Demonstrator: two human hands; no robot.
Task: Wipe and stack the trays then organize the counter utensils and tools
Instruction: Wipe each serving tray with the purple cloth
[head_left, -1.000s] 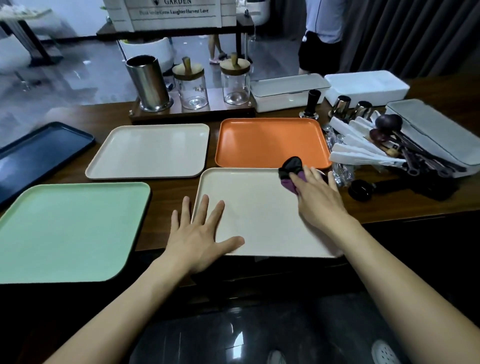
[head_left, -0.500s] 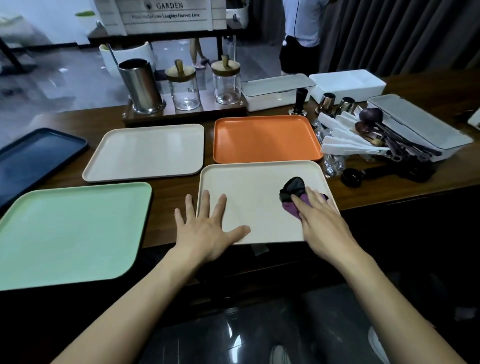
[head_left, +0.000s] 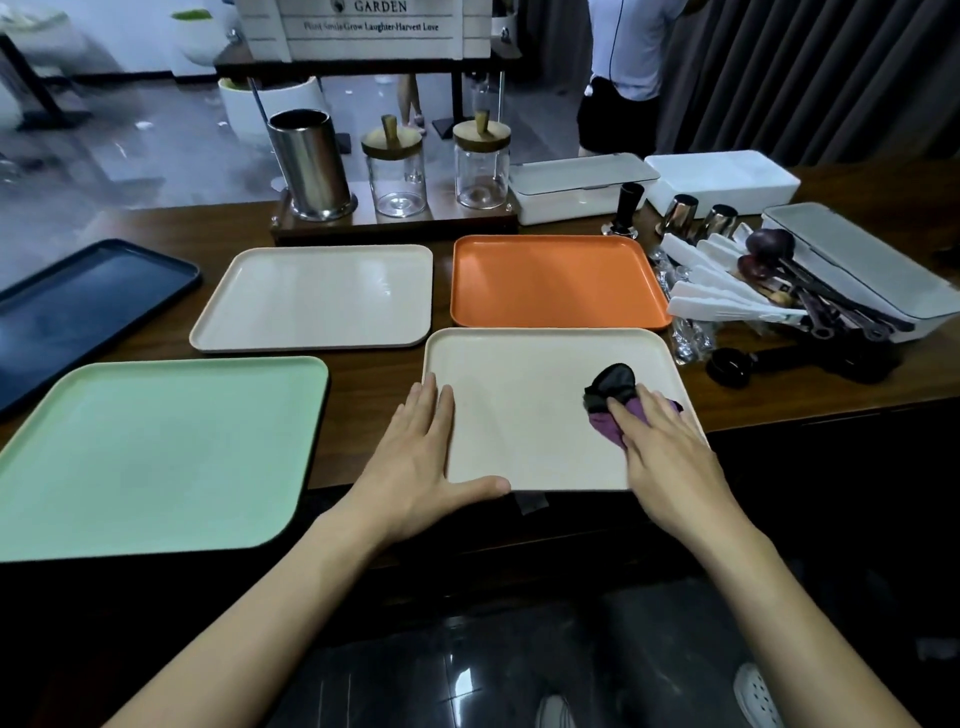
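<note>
A cream tray (head_left: 524, 410) lies at the counter's front edge. My left hand (head_left: 421, 462) rests flat on its near left corner, fingers together and thumb along the front rim. My right hand (head_left: 670, 452) presses a crumpled purple and black cloth (head_left: 610, 397) onto the tray's right side. Around it lie an orange tray (head_left: 550, 280), a second cream tray (head_left: 317, 296), a mint green tray (head_left: 150, 457) and a dark blue tray (head_left: 78, 306). A pile of white spatulas and dark spoons (head_left: 753, 291) lies to the right.
A wooden stand holds a steel cup (head_left: 310, 163) and two glass jars (head_left: 396, 169). White lidded boxes (head_left: 722, 182) sit at the back right, with a black scoop (head_left: 732, 366) and small metal cups (head_left: 680, 213). A person stands behind the counter.
My right hand has dragged the cloth from the tray's far right corner toward the near right side. My left hand's fingers have closed together on the tray's corner.
</note>
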